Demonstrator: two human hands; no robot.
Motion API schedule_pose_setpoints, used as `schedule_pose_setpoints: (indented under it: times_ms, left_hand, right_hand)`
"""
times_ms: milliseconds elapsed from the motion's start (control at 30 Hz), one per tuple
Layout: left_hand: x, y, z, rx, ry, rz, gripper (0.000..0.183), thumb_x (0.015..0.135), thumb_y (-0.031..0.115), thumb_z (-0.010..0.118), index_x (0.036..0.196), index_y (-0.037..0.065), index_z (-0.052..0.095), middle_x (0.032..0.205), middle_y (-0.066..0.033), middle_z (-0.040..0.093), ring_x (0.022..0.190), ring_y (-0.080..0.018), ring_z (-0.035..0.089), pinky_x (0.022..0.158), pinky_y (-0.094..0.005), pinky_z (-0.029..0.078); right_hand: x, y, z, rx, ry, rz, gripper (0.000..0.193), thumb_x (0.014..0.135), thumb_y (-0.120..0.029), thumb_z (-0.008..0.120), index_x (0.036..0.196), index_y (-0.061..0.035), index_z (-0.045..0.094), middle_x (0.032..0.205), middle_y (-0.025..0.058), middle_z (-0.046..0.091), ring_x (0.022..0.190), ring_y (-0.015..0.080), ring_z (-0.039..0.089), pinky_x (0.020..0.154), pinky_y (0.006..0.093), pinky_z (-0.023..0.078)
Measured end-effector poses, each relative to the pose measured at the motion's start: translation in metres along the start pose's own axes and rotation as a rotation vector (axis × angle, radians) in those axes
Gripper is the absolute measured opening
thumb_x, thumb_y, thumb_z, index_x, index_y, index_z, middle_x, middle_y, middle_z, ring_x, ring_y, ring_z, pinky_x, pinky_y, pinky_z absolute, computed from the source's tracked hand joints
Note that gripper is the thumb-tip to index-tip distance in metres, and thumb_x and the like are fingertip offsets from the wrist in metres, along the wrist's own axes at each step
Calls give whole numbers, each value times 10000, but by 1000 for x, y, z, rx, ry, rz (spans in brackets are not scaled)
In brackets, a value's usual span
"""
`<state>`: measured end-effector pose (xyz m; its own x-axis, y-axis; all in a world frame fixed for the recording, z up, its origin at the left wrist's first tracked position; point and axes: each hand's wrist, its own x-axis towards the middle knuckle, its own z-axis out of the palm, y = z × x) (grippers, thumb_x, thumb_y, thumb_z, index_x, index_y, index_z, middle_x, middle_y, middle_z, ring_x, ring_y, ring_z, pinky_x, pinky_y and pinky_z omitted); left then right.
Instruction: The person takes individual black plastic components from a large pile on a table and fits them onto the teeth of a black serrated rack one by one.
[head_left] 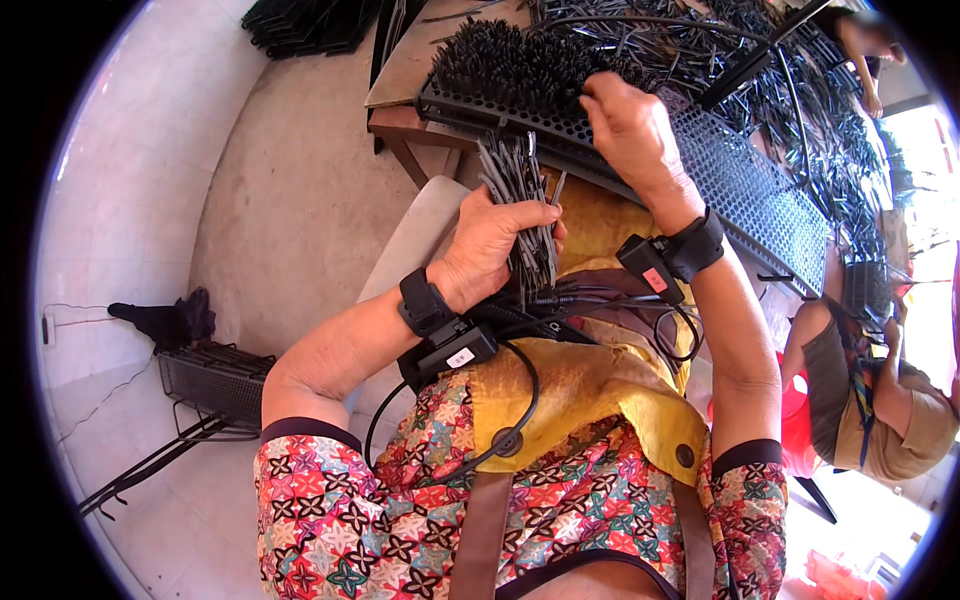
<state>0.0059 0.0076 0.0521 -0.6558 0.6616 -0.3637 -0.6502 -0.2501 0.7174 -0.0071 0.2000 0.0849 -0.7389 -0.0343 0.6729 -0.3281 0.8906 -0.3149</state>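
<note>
My left hand [488,238] is closed round a bundle of thin, dark grey sticks [516,172], which poke out above and below the fist. One stick leans apart from the rest near the thumb. Just right of it, my right hand [632,130] hovers at the near edge of a black perforated rack [745,185]. Its fingers are curled together in a pinch, and whatever they hold is hidden. Many similar black sticks [510,65] stand upright in the holes on the rack's left part; bare holes show on its right part.
A heap of loose dark sticks [830,140] covers the table behind the rack. A black bar [755,65] slants above it. At lower left a mesh basket [215,385] rests on a metal stand. Other people [880,400] are at the right, one farther back. Cables hang by my wrists.
</note>
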Motion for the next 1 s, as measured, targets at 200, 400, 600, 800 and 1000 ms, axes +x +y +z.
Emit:
schedule_pose_setpoints:
  times_ms: [200,400,600,800,1000]
  left_hand:
    - [-2,0,1,3,9,10,148,768,32,652,898,1,589,738,-110,642,612,-190,637,586,-287,543]
    - [-4,-2,8,48,-79,36,198,769,7,630,961,6,583,773,-109,643,647,-193,642,606,-294,547]
    - [-7,-6,6,69,-178,-43,203,762,-6,626,960,-8,582,780,-112,640,661,-197,638,618,-303,540]
    - [-9,-10,8,161,-254,-85,207,747,-21,641,943,-19,575,761,-106,631,653,-196,632,587,-292,524]
    - [-8,-14,7,169,-262,-105,238,727,-40,655,945,-15,563,755,-108,625,653,-198,631,571,-296,522]
  right_hand:
    - [-24,-29,-17,220,-143,337,269,782,-139,689,979,23,602,696,173,605,575,272,604,533,338,476]
    - [-55,-44,-20,727,-323,772,166,785,-63,683,912,33,636,683,35,625,587,77,564,527,225,458]
    - [-65,-43,-30,807,-320,833,149,804,-58,672,918,28,629,671,22,611,563,46,533,488,203,424]
    - [-54,-41,-37,770,-151,865,189,834,-77,660,992,20,620,709,22,632,581,40,534,509,201,433]
    - [-61,-32,-34,668,-30,755,61,845,-65,634,862,-7,641,660,-22,591,561,33,515,513,193,428]
